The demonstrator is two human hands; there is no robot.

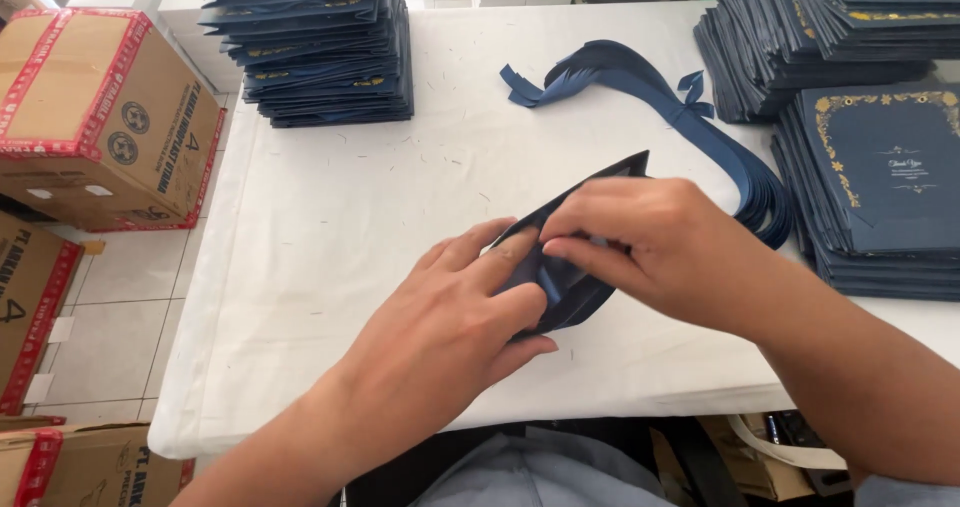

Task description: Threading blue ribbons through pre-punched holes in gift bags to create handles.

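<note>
Navy paper bag [585,182], folded flat and tilted up on one edge, sits between both hands near the front edge of the white-covered tabletop [330,227], somewhat right of its middle. The left hand [455,317] cups the bag's lower end from the near side, thumb pressed against the dark paper and fingers curled under it. The right hand [650,242] comes in from the right and pinches the bag near its middle, fingertips [560,250] closed on what looks like a strip of dark blue ribbon lying against the paper; whether that strip is threaded through the bag cannot be told.

Just behind the right hand, a bundle of loose blue ribbons [640,82] curves from the middle of the tabletop toward its right edge. A stack of finished navy bags [325,52] stands at the far left corner. Two more stacks of flat navy bags [880,182] with gold ornament fill the right edge and the far right corner. Beside the left edge, on the tiled floor, stand brown cardboard boxes [100,117] bound with red tape.
</note>
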